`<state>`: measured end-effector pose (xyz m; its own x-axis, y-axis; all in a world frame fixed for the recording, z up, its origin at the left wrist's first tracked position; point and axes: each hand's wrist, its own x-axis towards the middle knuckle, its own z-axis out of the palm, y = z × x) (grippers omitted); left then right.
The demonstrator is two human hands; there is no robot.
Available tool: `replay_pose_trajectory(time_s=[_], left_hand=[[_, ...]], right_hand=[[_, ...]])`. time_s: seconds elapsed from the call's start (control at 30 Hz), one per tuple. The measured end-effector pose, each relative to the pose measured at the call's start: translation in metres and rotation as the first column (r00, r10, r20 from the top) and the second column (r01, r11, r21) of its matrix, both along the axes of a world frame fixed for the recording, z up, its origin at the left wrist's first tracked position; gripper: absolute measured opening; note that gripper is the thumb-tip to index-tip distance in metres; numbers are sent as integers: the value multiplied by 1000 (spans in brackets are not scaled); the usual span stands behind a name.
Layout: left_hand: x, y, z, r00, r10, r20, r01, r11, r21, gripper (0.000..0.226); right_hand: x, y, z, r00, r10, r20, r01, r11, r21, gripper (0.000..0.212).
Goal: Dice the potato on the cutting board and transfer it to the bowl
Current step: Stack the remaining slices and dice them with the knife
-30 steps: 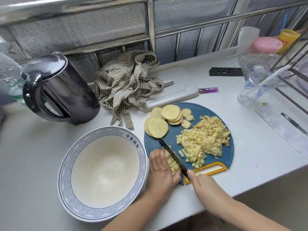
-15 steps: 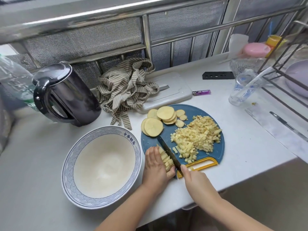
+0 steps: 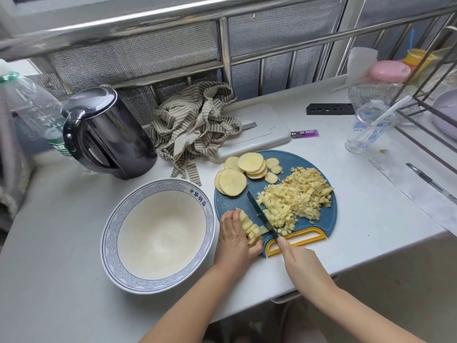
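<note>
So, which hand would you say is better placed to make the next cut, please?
Right hand: it grips the knife, blade beside the potato strips the left hand steadies.

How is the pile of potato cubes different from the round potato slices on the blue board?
The potato cubes are tiny bits heaped loosely on the right; the potato slices are wide flat rounds overlapping at the back left. The cubes are fully diced; the slices are not yet cut down. Both are pale yellow and lie on the blue board.
</note>
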<state>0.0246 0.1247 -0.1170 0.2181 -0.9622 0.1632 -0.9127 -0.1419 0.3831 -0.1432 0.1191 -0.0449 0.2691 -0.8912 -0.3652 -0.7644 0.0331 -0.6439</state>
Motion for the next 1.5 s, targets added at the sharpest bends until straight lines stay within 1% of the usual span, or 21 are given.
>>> replay_pose_trajectory(time_s=[0.27, 0.33, 0.47, 0.5, 0.53, 0.6, 0.67, 0.73, 0.77, 0.83, 0.87, 0.9, 0.97, 1.0, 1.07, 1.13, 1.23, 1.27, 1.37, 1.43, 1.5], left_hand=[[0, 0, -1, 1000, 1, 17, -1, 1000, 11, 85], [0, 0, -2, 1000, -6, 27, 5, 1000, 7, 85], [0, -1, -2, 1000, -20, 25, 20, 1000, -1, 83], [0, -1, -2, 999, -20, 25, 20, 1000, 6, 83], [0, -1, -1, 999, -15, 30, 15, 1000, 16, 83], [-1, -1, -1, 999, 4, 33, -5, 998, 55, 87], [-1, -1, -2, 1000, 19, 20, -21, 997, 75, 89], [-1, -2, -3, 1000, 17, -1, -17, 998, 61, 90], [-1, -2, -2, 1000, 14, -2, -14, 998, 56, 89], [-2, -1, -2, 999, 8, 32, -10, 998, 58, 87], [-2, -1, -1, 999, 8, 48, -10, 999, 53, 86], [-2, -1, -1, 999, 8, 42, -10, 999, 43, 85], [-2, -1, 1, 1000, 7, 11, -7, 999, 38, 84], [-2, 0, 0, 1000, 7, 9, -8, 999, 47, 84], [-1, 0, -3, 1000, 4, 4, -4, 996, 91, 85], [-1, 1, -2, 999, -5, -34, 8, 995, 102, 89], [0, 2, 4, 991, -13, -133, 35, 986, 162, 102], [1, 3, 5, 989, -11, -149, 32, 989, 142, 103], [4, 6, 0, 992, -8, -126, 14, 999, 41, 93], [5, 7, -2, 992, 5, -128, -4, 1000, 7, 86], [2, 6, -1, 992, 27, -125, -27, 1000, -1, 85]], right_hand=[[3, -2, 3, 996, 86, -24, -85, 996, 33, 58], [8, 2, 4, 996, 85, 14, -85, 993, 76, 58], [8, -1, 7, 995, 18, 102, -36, 983, 182, 59], [7, -4, 7, 996, 32, 82, -47, 983, 179, 60], [6, -5, 7, 997, 66, 32, -70, 985, 158, 61], [6, -5, 5, 985, 136, -108, -126, 987, 97, 60], [4, 0, 1, 958, 188, -217, -181, 982, 52, 54], [-3, 6, 0, 936, 219, -276, -217, 975, 38, 51], [-7, 7, 0, 936, 223, -272, -220, 975, 42, 50], [-10, 9, 1, 965, 186, -187, -175, 982, 74, 49], [-9, 6, 1, 985, 132, -108, -119, 986, 119, 49], [-8, 3, 1, 999, 43, -4, -41, 981, 192, 50], [-6, -9, 4, 973, -161, 167, 85, 917, 389, 53], [-6, -15, 7, 952, -221, 213, 102, 883, 458, 54], [-9, -22, 10, 937, -242, 250, 89, 860, 502, 54], [-12, -25, 12, 940, -217, 262, 72, 879, 471, 55], [-14, -22, 12, 943, -197, 268, 76, 913, 401, 55], [-13, -20, 12, 945, -185, 271, 75, 925, 371, 55], [-9, -10, 13, 946, -136, 293, 55, 961, 270, 56], [-6, -2, 14, 943, -119, 311, 48, 973, 227, 56], [-4, 3, 13, 941, -111, 319, 50, 980, 193, 55]])
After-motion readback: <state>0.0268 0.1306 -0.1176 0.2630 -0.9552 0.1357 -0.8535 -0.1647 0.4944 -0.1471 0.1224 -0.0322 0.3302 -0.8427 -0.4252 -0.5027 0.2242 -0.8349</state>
